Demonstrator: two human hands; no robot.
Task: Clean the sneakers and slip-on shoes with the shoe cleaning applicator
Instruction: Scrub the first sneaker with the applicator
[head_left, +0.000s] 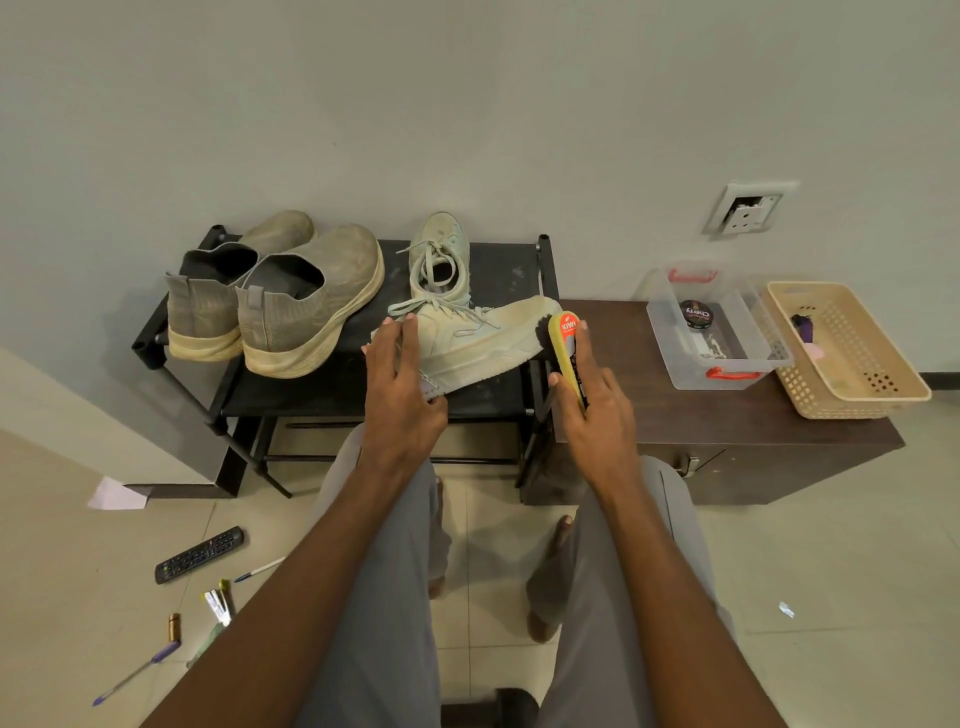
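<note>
Clearly the step in hand is the brushing of the first sneaker. The left hand (400, 384) lies over the heel end of the pale mint-green lace-up sneaker (478, 338), fingers spread and curved round its collar, holding it tilted on the front edge of the black metal shoe rack (332, 384). The right hand (592, 400) grips the yellow-backed shoe cleaning applicator with the orange label (563, 338), its dark bristles set against the sneaker's toe. The two hands are apart, one at each end of the shoe.

The matching pale green sneaker (441, 249) stands further back on the rack, toe to the wall. The pair of grey knit slip-on shoes with cream soles (291, 301) sits on the rack's left side, looking dusty and, by my reading, not yet cleaned. On the dark brown wooden counter (727, 421) to the right stand a clear plastic box with red clips (727, 374), holding a round black polish tin (695, 314), and a beige perforated plastic basket (852, 358).

Next, I judge, the applicator must sweep back along the sneaker's side while the left hand keeps the shoe from sliding; a turn of the shoe would expose its far side. Three shoes appear to remain.
</note>
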